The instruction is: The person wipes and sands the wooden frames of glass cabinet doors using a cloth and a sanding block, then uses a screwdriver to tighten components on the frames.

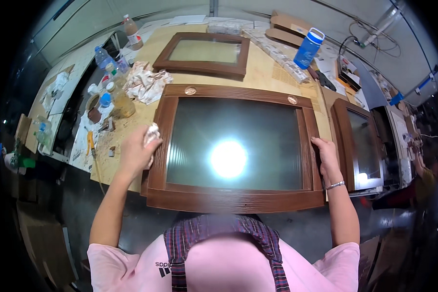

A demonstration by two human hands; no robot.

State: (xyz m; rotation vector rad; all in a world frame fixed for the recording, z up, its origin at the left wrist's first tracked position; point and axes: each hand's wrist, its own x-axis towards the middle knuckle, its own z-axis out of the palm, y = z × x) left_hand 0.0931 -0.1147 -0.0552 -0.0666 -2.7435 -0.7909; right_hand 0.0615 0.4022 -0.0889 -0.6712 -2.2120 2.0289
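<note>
A brown wooden-framed glass door (233, 198) lies across the worktable in front of me, its near rail at the table's front edge. A bright light reflects in the pane, and two small oval light patches show on the far rail. My left hand (137, 150) is closed on a crumpled white rag (152, 132) at the left side of the frame. Around the right side of the frame, my right hand (327, 155) is closed, thumb on top and the other fingers mostly hidden.
Behind lies a smaller framed glass door (199, 70); another framed panel (343, 141) is at the right. Left of the big door are a crumpled cloth (148, 85), several bottles and a yellow-handled tool (91, 142). A blue bottle (309, 48) stands at the back right.
</note>
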